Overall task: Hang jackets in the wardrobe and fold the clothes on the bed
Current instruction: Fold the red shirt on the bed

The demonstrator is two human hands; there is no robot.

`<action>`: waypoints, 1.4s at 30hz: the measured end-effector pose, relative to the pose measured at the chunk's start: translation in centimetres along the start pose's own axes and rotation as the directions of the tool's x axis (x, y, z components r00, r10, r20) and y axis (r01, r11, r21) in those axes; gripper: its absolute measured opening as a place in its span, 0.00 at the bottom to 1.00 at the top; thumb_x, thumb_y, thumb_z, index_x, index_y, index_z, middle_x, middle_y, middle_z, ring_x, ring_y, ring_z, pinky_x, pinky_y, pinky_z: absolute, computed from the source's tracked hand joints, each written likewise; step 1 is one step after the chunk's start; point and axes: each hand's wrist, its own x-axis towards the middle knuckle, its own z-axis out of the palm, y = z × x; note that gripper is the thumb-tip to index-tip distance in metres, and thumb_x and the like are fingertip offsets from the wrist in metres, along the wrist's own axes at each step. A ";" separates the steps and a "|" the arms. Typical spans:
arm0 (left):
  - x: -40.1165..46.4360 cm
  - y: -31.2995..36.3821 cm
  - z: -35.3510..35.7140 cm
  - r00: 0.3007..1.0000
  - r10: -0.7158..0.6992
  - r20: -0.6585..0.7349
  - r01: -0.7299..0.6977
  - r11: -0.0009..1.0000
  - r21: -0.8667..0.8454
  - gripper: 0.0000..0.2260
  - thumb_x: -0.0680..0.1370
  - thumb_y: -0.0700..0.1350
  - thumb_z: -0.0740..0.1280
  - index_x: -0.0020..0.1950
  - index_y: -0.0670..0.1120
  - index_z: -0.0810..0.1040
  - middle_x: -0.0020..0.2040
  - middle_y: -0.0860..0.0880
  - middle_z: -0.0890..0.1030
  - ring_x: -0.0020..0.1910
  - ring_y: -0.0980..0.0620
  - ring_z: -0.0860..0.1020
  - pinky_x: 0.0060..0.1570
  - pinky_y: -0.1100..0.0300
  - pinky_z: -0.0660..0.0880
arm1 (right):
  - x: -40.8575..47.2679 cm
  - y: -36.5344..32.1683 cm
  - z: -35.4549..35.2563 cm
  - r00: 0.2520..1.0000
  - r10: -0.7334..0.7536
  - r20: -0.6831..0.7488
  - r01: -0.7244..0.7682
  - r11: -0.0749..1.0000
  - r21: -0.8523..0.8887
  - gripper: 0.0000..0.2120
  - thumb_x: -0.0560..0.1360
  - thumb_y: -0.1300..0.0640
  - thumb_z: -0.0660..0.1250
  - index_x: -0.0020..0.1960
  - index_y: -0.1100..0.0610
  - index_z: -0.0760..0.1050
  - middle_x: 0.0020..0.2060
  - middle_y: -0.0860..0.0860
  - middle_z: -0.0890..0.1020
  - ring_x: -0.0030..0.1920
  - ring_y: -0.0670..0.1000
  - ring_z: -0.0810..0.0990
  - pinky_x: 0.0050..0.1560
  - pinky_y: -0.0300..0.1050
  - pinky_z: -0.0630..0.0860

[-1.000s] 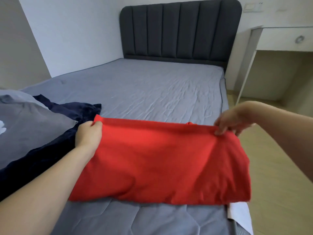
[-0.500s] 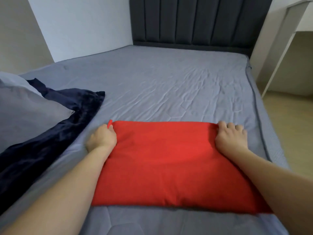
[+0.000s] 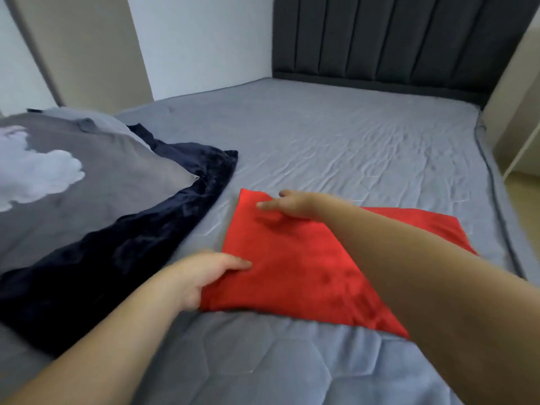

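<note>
A folded red garment (image 3: 295,267) lies flat on the grey-blue bed sheet (image 3: 350,147), near the front edge. My left hand (image 3: 204,276) holds its near left edge, thumb on top and the other fingers hidden under the cloth. My right hand (image 3: 287,204) reaches across the garment to its far left corner and rests there with its fingers stretched out. My right forearm covers part of the garment's right side.
To the left lie a grey garment with a white print (image 3: 73,182) and, under it, a dark navy velvety cloth (image 3: 140,247). A dark padded headboard (image 3: 394,39) stands at the back. The bed's right edge (image 3: 496,206) borders a wooden floor and white furniture.
The red garment, held up by its top corners a second ago, now lies on the bed. My right hand has crossed to the far left corner; my left has dropped to the near left edge.
</note>
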 end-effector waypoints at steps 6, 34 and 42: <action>-2.8 0.1 -1.6 0.989 0.101 -0.105 -0.093 0.993 0.071 0.09 0.74 0.43 0.71 0.36 0.46 0.75 0.23 0.48 0.75 0.17 0.54 0.69 0.22 0.70 0.62 | 1.2 -4.5 0.3 1.000 -0.007 -0.016 0.008 0.996 0.089 0.22 0.73 0.50 0.73 0.61 0.62 0.77 0.51 0.56 0.82 0.46 0.55 0.80 0.48 0.47 0.75; -16.3 5.6 32.5 0.884 0.090 0.459 -0.324 0.825 0.462 0.05 0.77 0.42 0.69 0.50 0.41 0.81 0.41 0.46 0.83 0.36 0.50 0.82 0.43 0.58 0.80 | -28.3 23.4 -14.4 0.794 0.431 -0.428 0.370 0.216 0.904 0.28 0.75 0.39 0.65 0.65 0.59 0.75 0.54 0.55 0.82 0.49 0.53 0.82 0.52 0.50 0.78; -13.9 1.7 34.1 0.853 -0.062 0.518 -0.283 0.778 0.560 0.04 0.78 0.40 0.68 0.52 0.43 0.80 0.49 0.44 0.82 0.47 0.46 0.81 0.55 0.49 0.78 | -28.7 28.5 -13.4 0.825 0.394 -0.405 0.223 0.432 0.874 0.10 0.81 0.52 0.61 0.44 0.54 0.74 0.27 0.45 0.79 0.26 0.43 0.76 0.25 0.33 0.70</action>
